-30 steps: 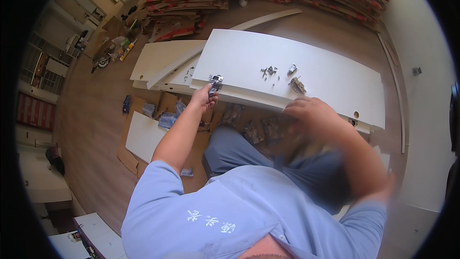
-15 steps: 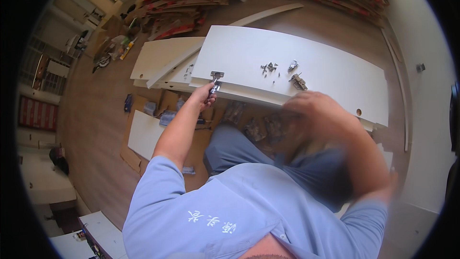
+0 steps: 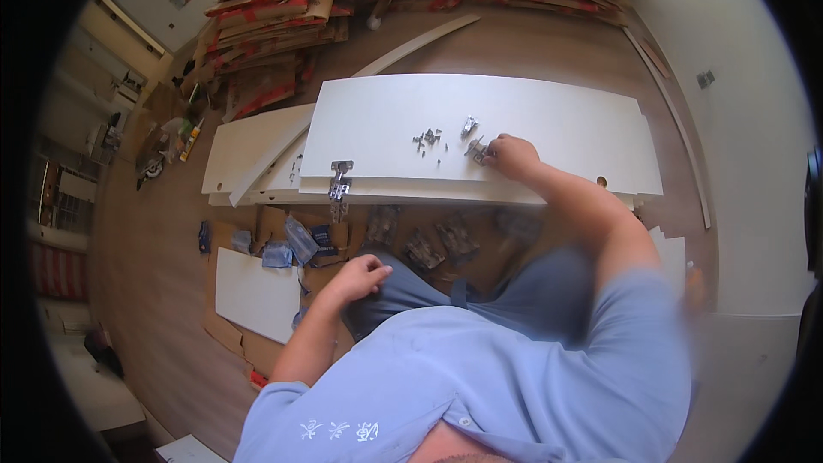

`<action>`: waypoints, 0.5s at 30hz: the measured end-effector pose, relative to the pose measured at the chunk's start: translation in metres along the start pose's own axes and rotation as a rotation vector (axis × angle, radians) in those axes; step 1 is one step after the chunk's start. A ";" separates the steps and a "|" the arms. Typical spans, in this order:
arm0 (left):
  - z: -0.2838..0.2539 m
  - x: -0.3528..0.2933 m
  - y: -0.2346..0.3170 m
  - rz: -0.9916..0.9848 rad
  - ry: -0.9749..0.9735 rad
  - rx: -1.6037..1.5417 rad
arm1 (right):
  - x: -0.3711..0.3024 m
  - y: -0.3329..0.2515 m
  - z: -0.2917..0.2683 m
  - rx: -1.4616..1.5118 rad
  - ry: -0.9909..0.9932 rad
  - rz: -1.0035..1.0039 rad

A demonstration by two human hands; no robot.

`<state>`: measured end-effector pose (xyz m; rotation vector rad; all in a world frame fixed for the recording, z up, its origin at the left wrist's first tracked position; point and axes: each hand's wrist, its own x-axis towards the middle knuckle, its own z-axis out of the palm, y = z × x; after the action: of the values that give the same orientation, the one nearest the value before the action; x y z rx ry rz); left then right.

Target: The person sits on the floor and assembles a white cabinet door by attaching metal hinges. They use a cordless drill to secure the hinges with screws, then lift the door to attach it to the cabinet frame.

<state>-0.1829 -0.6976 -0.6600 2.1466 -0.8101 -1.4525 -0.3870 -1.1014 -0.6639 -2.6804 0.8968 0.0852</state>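
A white door panel [image 3: 403, 111] lies across in front of me. At its near left edge a silver cabinet hinge [image 3: 340, 180] sits in place, its arm hanging over the edge. My right hand [image 3: 514, 158] is closed at the fingertips on a metal hinge [image 3: 477, 150] on the panel. Beside that hinge lies another shiny hinge piece [image 3: 469, 126]. Several small screws [image 3: 428, 138] are scattered to its left. My left hand [image 3: 362, 278] hovers by my thigh, its fingers loosely bent and apart, with nothing visible in them.
Plastic-wrapped hardware bags [image 3: 423, 249] and blue packets [image 3: 277, 255] lie on cardboard below the panel. A smaller white board [image 3: 255, 291] is at the left. Flattened cardboard [image 3: 283, 17] is stacked at the back. A long white strip [image 3: 274, 159] slants beside the panel.
My left hand has let go of the hinge at the panel's left edge and drawn back toward my lap. My right hand has reached forward onto the loose hinge. The view has shifted.
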 end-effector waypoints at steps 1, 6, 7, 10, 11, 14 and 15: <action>0.007 -0.001 0.005 0.042 -0.052 -0.044 | -0.002 0.001 0.004 -0.031 0.031 -0.011; 0.017 0.017 0.044 0.280 -0.053 -0.152 | -0.017 -0.006 -0.033 -0.050 0.103 -0.051; 0.015 0.022 0.057 0.322 -0.055 -0.178 | -0.023 -0.013 -0.048 -0.023 0.100 -0.050; 0.015 0.029 0.103 0.441 -0.010 -0.378 | -0.056 -0.051 -0.089 -0.140 0.060 -0.311; 0.018 0.028 0.119 0.440 -0.067 -0.386 | -0.070 -0.067 -0.101 -0.187 0.045 -0.426; 0.034 0.008 0.152 0.471 -0.245 -0.434 | -0.126 -0.119 -0.116 -0.382 0.056 -0.688; 0.042 -0.003 0.156 0.525 -0.325 -0.462 | -0.144 -0.134 -0.118 -0.360 0.129 -0.769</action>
<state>-0.2593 -0.8119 -0.5745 1.2588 -0.9458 -1.5236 -0.4275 -0.9541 -0.4928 -3.1938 -0.1904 -0.1128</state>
